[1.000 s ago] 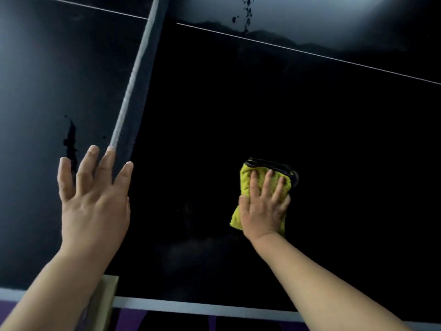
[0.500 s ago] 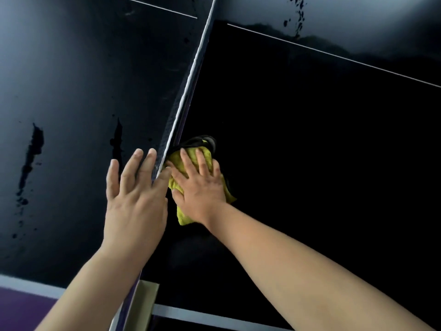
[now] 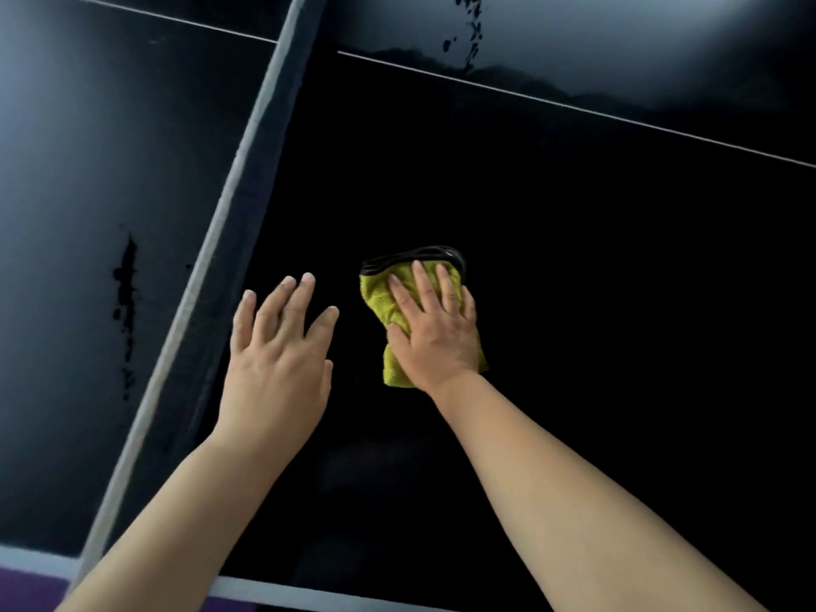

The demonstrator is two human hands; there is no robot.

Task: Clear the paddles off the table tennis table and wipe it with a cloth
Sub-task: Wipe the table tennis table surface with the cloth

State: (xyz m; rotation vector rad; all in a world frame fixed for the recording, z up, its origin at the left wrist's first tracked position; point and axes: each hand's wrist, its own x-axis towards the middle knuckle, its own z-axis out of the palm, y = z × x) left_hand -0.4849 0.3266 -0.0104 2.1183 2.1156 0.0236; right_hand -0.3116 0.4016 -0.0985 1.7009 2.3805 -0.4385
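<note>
A folded yellow cloth [image 3: 380, 298] with a black edge lies flat on the dark table tennis table [image 3: 596, 302]. My right hand [image 3: 435, 331] presses down on the cloth with straight, spread fingers. My left hand [image 3: 278, 355] is open with its fingers spread, just left of the cloth and right of the net [image 3: 207, 258]; whether it touches the table is unclear. No paddles are in view.
The net with its white top band runs diagonally from the near edge at lower left up to the top centre. A white line [image 3: 574, 106] crosses the far part of the table. The table's white near edge [image 3: 265, 589] borders a purple floor strip.
My right hand has slid the cloth to the right, away from the net. My left hand has come off the net's top band and now sits to the right of it.
</note>
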